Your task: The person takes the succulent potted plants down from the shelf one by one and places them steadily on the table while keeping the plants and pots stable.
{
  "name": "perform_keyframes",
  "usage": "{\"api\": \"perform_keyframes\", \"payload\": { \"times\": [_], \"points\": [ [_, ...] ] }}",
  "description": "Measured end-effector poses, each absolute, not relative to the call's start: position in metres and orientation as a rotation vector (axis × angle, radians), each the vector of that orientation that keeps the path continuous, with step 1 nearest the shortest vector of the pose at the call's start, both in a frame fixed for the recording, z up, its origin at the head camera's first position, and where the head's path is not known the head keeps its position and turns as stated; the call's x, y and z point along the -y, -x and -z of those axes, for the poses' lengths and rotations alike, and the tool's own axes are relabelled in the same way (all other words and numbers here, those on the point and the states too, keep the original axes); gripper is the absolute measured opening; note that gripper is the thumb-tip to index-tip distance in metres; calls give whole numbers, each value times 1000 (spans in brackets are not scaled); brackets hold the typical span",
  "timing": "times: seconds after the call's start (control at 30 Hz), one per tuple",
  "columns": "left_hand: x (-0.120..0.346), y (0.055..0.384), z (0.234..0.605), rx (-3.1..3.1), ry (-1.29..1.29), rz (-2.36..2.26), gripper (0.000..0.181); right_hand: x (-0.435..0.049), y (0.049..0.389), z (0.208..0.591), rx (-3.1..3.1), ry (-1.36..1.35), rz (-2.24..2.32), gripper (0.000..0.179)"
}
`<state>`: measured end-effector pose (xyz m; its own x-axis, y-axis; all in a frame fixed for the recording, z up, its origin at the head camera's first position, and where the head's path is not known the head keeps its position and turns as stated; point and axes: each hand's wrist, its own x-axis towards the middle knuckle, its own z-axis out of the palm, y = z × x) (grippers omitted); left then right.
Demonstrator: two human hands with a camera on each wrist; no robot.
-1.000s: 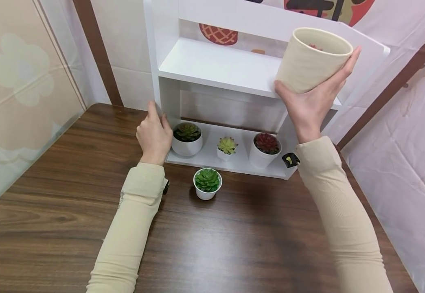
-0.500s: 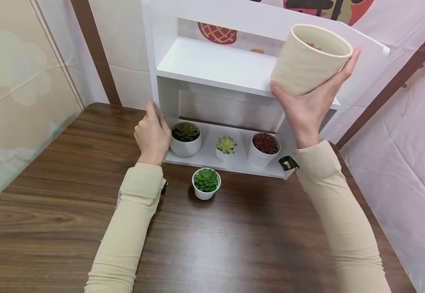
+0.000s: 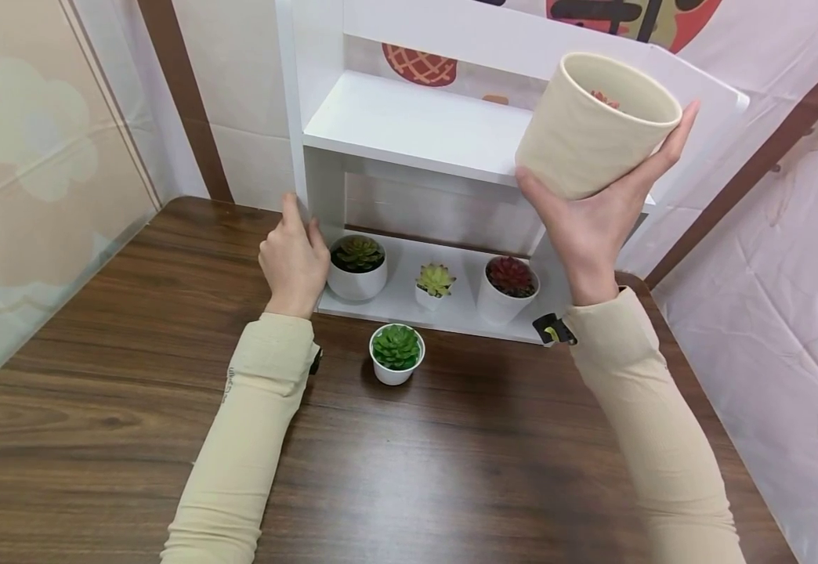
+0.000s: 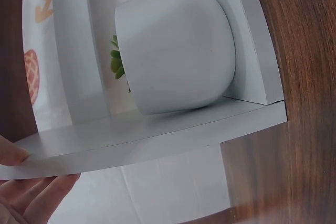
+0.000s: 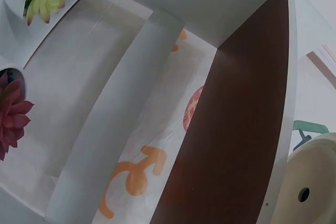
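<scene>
My right hand (image 3: 602,215) grips a cream-coloured plant pot (image 3: 585,141) from below and the right, tilted above the right end of the middle shelf board. A little of a reddish plant (image 3: 605,99) shows inside. In the right wrist view the pot's base (image 5: 310,187) has a drain hole. My left hand (image 3: 294,262) pinches the left side panel of the white shelf unit (image 3: 409,129), thumb (image 4: 10,153) on the inner face and fingers on the outer. Just inside that panel sits a rounded white pot (image 4: 176,51) with a green succulent.
On the bottom board stand a small yellow-green succulent (image 3: 435,282) and a red succulent (image 3: 511,278) in white pots. A bright green succulent (image 3: 396,348) in a white pot is on the wooden table (image 3: 409,470) before the unit. Fabric walls rise behind and beside.
The cream pot in my right hand has shifted a little left and slightly down. My left hand stays on the side panel.
</scene>
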<state>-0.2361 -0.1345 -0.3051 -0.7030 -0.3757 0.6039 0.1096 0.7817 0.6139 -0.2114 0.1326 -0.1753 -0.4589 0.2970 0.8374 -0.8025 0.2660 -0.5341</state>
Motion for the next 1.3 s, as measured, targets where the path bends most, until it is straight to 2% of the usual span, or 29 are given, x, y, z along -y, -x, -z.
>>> {"api": "perform_keyframes", "payload": {
  "times": [0.4,1.3],
  "points": [
    [137,236,305,2212,-200,820,28,-133,206,185,1520,-597,-1354,127],
    [136,236,306,2231,-176,824,30,-131,173,195,1505,-640,-1500,128]
  ]
}}
